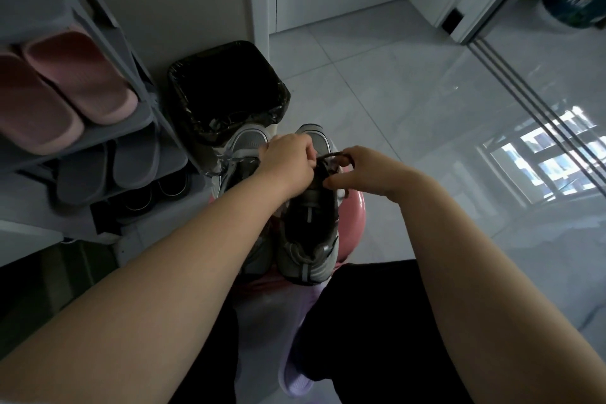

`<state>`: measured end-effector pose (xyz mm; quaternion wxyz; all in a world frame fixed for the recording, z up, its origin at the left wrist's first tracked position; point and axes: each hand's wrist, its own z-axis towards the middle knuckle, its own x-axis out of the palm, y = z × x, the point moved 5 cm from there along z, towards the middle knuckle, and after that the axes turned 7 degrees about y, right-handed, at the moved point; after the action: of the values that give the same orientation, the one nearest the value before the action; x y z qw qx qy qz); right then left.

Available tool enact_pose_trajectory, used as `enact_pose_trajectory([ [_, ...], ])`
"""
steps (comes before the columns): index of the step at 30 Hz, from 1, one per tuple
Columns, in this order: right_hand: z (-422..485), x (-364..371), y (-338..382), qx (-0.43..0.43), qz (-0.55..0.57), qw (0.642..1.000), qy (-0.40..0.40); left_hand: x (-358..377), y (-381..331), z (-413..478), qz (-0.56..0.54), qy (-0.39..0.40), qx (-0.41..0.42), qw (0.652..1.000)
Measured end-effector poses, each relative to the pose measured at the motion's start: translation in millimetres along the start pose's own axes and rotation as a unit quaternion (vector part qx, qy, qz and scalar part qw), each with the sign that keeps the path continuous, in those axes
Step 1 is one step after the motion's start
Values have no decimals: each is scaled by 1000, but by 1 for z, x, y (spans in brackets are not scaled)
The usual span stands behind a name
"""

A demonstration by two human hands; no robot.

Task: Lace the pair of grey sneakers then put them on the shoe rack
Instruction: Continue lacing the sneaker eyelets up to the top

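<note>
Lacing looks midway, not finished. The pair of grey mesh sneakers (308,239) stands on a round pink stool (356,208) beside the grey shoe rack (113,132). Left hand (285,161) and right hand (360,174) each pinch the dark lace (329,156) over one sneaker. Racking remains.

Grey sneakers (308,239) side by side, toes away, dark lace (329,156) across one, beside shoe rack (108,134).

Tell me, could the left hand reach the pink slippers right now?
Probably yes: the pink slippers sit in the open shoe rack on that side, nothing between, but the left hand must drop the shoelace first.
</note>
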<state>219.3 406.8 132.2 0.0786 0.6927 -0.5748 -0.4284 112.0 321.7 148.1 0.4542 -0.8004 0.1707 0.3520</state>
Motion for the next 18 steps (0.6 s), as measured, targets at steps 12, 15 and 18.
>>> enact_pose_trajectory([
  [12, 2, -3, -19, 51, 41, 998, -3, -37, -3, -24, -505, 48, 37, 861],
  [15, 3, -2, -20, 53, 33, 998, -1, -61, 11, -27, -419, 34, -2, 907],
  [18, 3, -2, -15, 34, 29, 999, -7, -61, 22, -33, -3, 95, -34, 995],
])
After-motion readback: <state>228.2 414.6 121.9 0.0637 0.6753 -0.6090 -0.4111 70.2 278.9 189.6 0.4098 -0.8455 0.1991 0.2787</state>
